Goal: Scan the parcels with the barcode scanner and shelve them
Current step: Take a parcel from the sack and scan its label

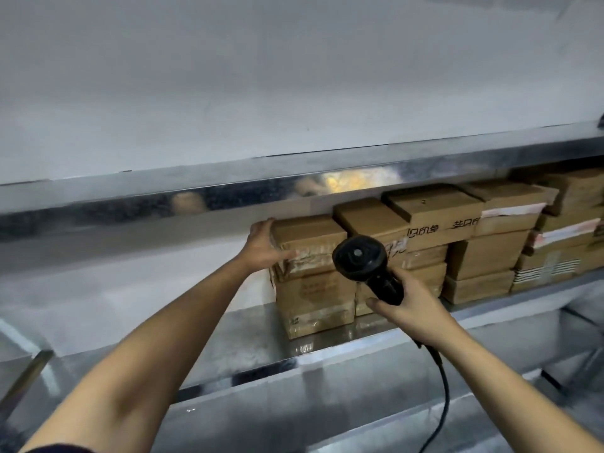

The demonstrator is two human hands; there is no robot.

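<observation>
The left hand lies against the left end of the top box, which sits on a lower box at the left end of a row of stacked cardboard parcels on the metal shelf. Its grip is wide: the fingers are nearly straight along the box's far edge and the thumb lies flat across the taped front face.

The right hand has its grip curled round the handle of the black scanner, whose head is just in front of the 2 left stacks and points toward them. A black cable hangs from the handle base, down past the wrist.

Another steel shelf runs above the parcels, and a white wall rises behind.
</observation>
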